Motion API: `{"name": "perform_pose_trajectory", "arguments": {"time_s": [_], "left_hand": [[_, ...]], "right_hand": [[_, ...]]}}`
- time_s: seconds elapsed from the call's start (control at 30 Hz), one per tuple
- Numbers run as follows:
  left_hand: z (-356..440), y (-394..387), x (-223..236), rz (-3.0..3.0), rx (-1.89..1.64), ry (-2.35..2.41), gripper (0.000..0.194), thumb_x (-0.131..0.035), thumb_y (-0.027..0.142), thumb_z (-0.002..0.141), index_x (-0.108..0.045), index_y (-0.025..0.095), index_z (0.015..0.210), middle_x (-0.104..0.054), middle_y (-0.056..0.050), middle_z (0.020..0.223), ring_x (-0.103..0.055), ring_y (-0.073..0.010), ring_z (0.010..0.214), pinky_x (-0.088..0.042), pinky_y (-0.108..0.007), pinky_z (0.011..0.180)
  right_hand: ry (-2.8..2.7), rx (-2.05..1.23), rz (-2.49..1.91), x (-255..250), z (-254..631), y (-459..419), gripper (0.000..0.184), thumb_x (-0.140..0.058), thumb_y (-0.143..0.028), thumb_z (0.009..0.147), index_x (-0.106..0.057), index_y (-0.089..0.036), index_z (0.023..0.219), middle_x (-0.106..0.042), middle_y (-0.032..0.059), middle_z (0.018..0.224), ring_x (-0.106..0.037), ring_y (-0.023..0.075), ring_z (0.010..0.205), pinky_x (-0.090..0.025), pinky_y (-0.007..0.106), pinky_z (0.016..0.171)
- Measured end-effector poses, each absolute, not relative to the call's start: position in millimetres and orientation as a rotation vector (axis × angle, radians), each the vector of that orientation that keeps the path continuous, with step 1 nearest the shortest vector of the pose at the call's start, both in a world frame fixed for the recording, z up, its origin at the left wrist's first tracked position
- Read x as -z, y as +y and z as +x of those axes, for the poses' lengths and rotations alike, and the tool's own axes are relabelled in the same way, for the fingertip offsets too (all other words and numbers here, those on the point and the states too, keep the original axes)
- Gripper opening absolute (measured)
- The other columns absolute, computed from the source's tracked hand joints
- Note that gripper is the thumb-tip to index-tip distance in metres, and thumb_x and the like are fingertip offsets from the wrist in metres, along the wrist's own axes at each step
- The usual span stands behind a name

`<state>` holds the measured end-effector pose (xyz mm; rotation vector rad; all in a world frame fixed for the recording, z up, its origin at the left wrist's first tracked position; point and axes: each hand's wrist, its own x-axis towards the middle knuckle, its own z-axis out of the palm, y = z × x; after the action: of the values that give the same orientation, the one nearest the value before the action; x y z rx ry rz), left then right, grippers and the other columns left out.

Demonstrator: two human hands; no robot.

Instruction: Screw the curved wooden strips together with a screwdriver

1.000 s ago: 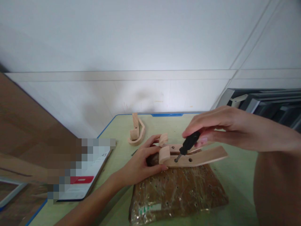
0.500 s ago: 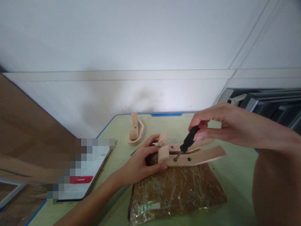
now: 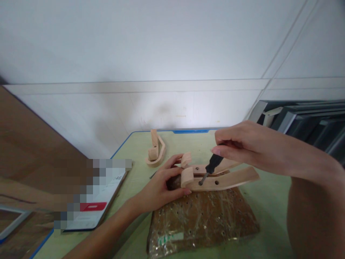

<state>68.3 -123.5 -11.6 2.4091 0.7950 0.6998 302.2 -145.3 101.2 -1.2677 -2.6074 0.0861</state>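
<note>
In my right hand (image 3: 237, 142) is a small black-handled screwdriver (image 3: 214, 162), tilted, its tip set in a screw hole of the nearer wooden hook (image 3: 229, 181). A second hole shows to the right of the tip. Just behind lies another wooden hook (image 3: 198, 169), partly hidden by the screwdriver and my right hand. My left hand (image 3: 164, 183) grips the curled left ends of both hooks, thumb along the near side and fingers behind. Both hooks rest on a brown board (image 3: 205, 219) wrapped in clear tape and dotted with small holes.
More hook-shaped wooden pieces (image 3: 156, 153) lie at the back of the pale green table (image 3: 272, 212). A tablet-like device (image 3: 91, 216), partly blurred out, stands at left. Dark flat panels (image 3: 309, 118) are stacked at right. A white wall (image 3: 172, 54) rises behind the table.
My right hand has turned around the screwdriver handle, its fingers curling further over the top. The tip stays in the same hole. My left hand and the hooks have hardly moved.
</note>
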Motion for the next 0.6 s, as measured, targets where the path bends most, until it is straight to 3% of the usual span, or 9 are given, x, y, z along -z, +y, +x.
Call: {"name": "perform_pose_trajectory", "arguments": {"time_s": [0.3, 0.4, 0.5, 0.6], "left_hand": [[69.9, -124.5, 10.4, 2.387, -0.724, 0.809, 0.038, -0.061, 0.034, 0.072, -0.056, 0.024, 0.109, -0.034, -0.004, 0.133, -0.032, -0.0277, 0.121, -0.028, -0.041, 0.102], [69.9, -124.0, 9.9, 2.399, -0.703, 0.803, 0.039, -0.061, 0.034, 0.073, -0.056, 0.025, 0.110, -0.033, -0.004, 0.134, -0.031, -0.0273, 0.122, -0.027, -0.041, 0.102], [69.0, -123.6, 11.1, 2.408, -0.692, 0.796, 0.038, -0.060, 0.034, 0.073, -0.056, 0.024, 0.110, -0.032, -0.004, 0.134, -0.030, -0.0253, 0.123, -0.026, -0.038, 0.103], [67.6, -123.3, 13.1, 2.405, -0.700, 0.796, 0.038, -0.060, 0.034, 0.073, -0.055, 0.025, 0.110, -0.031, -0.003, 0.135, -0.029, -0.0246, 0.124, -0.026, -0.036, 0.104]], "right_hand": [[-2.614, 0.026, -1.271, -98.1, 299.5, -142.4, 0.037, -0.040, -0.032, 0.084, -0.036, -0.015, 0.051, -0.028, -0.0047, 0.046, -0.025, 0.0048, 0.044, -0.016, 0.023, 0.044], [-2.593, -0.013, -1.193, -98.2, 298.1, -140.7, 0.035, -0.039, -0.032, 0.085, -0.046, -0.015, 0.056, -0.040, -0.0037, 0.049, -0.034, 0.0053, 0.046, -0.023, 0.022, 0.048], [-2.581, -0.110, -0.988, -101.1, 297.9, -141.0, 0.024, -0.043, -0.031, 0.085, -0.058, -0.015, 0.075, -0.057, 0.0003, 0.070, -0.048, 0.0084, 0.062, -0.032, 0.023, 0.059], [-2.601, -0.270, -0.873, -105.5, 300.7, -143.8, 0.018, -0.046, -0.027, 0.084, -0.059, -0.016, 0.089, -0.060, 0.0019, 0.086, -0.053, 0.0096, 0.075, -0.036, 0.022, 0.066]]}}
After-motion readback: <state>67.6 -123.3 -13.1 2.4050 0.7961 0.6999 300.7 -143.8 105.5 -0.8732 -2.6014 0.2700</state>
